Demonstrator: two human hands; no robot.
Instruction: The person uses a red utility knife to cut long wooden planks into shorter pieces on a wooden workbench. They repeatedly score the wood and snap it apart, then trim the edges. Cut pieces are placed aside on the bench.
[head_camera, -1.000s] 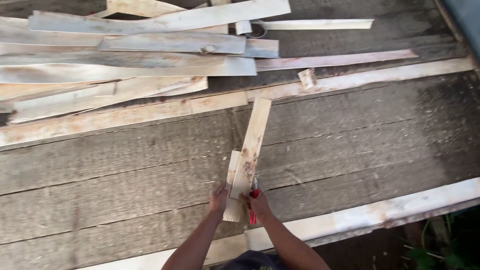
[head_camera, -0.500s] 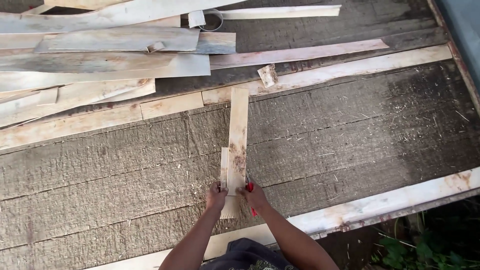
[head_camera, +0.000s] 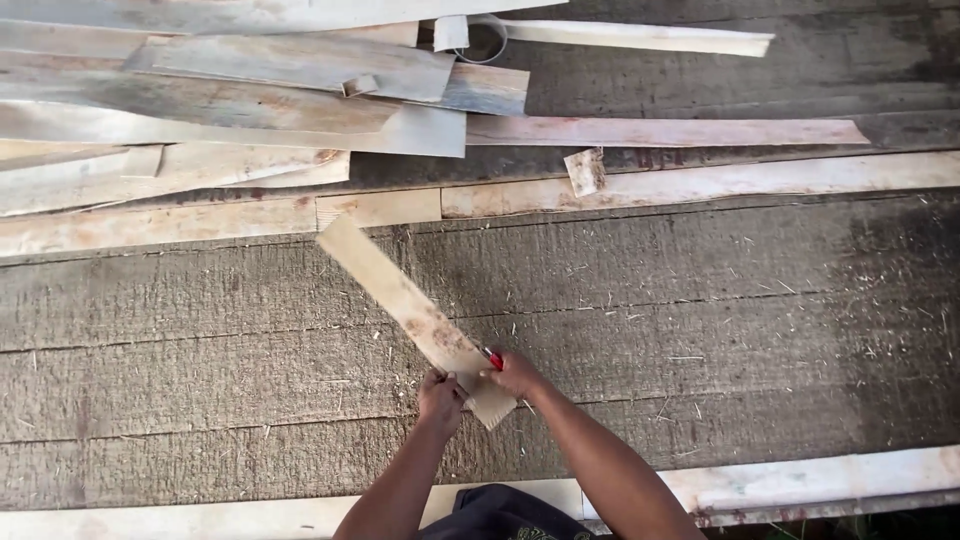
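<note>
Your left hand (head_camera: 440, 393) and right hand (head_camera: 515, 375) have fingers clamped on the near end of the wooden slat (head_camera: 410, 315), angling away leftward over the grey planks (head_camera: 700, 300); red tool (head_camera: 494, 358) tucked under right fingers, slat not yet set down

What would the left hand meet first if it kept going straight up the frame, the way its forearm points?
The left hand already grips the slat. Past it, probably bare grey planks, then the pale board edging the pile; depth is unclear.
</note>
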